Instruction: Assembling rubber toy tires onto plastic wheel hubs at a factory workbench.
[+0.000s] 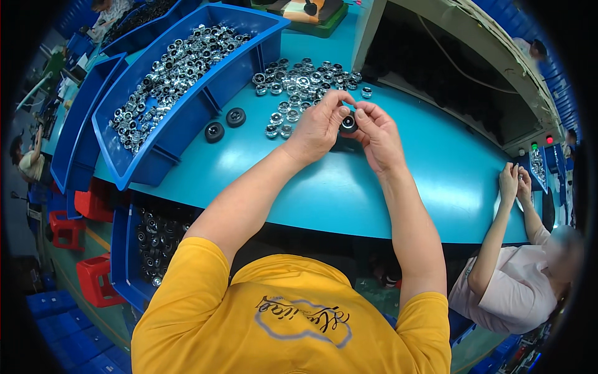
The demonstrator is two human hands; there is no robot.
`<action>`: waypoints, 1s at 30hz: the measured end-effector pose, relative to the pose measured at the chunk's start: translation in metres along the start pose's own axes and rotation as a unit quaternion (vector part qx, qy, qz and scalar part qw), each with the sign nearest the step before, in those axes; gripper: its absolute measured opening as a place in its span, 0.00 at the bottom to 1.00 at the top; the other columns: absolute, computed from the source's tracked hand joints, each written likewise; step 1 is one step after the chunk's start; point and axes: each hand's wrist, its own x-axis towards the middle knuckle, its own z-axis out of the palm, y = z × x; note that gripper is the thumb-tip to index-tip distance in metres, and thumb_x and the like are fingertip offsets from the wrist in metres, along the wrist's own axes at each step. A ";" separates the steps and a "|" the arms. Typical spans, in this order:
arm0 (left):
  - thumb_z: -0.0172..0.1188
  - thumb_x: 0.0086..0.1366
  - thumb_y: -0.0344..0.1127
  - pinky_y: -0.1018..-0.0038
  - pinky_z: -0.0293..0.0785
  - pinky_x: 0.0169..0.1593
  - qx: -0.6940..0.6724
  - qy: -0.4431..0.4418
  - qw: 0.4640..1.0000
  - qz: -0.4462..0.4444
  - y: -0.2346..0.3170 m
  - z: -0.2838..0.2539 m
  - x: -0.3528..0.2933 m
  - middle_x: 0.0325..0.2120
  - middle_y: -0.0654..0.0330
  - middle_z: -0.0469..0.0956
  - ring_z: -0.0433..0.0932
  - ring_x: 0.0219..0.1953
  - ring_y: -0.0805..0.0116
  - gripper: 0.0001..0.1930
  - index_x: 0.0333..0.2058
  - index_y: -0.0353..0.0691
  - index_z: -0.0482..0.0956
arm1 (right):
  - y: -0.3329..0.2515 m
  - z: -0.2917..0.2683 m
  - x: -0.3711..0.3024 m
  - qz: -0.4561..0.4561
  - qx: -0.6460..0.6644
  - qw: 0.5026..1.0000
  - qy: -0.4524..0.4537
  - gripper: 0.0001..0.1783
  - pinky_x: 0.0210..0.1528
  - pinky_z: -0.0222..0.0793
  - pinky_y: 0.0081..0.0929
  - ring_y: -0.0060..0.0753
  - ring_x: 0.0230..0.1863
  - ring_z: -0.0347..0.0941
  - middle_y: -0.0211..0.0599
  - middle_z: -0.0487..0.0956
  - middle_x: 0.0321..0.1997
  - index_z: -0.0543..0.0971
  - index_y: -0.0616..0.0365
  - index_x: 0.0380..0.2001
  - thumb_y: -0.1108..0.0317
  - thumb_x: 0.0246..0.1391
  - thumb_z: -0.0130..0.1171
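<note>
Between my two hands, above the teal table (249,181), is a small toy wheel (348,123) with a black tyre and a shiny silver hub. My left hand (316,129) pinches it from the left with thumb and fingers. On its other side my right hand (380,137) grips it, fingers bent round the rim. Just beyond my hands lies a loose spread of silver wheel hubs (293,90). To the left of my left hand, two black-tyred wheels (225,124) rest on the table.
A long blue bin (205,100) full of silver hubs stands at the left. Below the table edge, another blue bin (121,249) holds tyred wheels. A large pale-framed machine opening (436,68) is at the back right. A co-worker (517,274) sits at the right; red stools (96,277) stand left.
</note>
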 end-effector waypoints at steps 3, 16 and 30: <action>0.57 0.76 0.34 0.74 0.76 0.44 -0.001 -0.024 1.000 0.002 0.002 -0.002 0.002 0.39 0.61 0.80 0.78 0.39 0.74 0.12 0.54 0.38 0.76 | 0.000 0.002 -0.004 -0.025 -0.013 0.999 0.037 0.14 0.42 0.80 0.25 0.20 0.39 0.79 0.31 0.81 0.41 0.77 0.61 0.51 0.67 0.66 0.63; 0.70 0.61 0.29 0.67 0.79 0.45 0.125 -0.019 0.978 0.168 0.003 0.000 0.001 0.46 0.52 0.79 0.81 0.41 0.56 0.24 0.55 0.37 0.76 | 0.006 -0.004 0.000 -0.040 0.023 0.997 0.062 0.11 0.35 0.75 0.20 0.19 0.35 0.78 0.30 0.81 0.38 0.76 0.59 0.48 0.66 0.67 0.62; 0.71 0.62 0.30 0.70 0.77 0.53 0.011 -0.089 0.995 0.051 0.002 -0.010 0.006 0.48 0.56 0.80 0.80 0.49 0.64 0.26 0.59 0.38 0.76 | -0.002 -0.001 -0.001 -0.035 0.002 0.998 0.046 0.17 0.40 0.77 0.21 0.21 0.43 0.79 0.33 0.81 0.45 0.76 0.61 0.52 0.61 0.68 0.63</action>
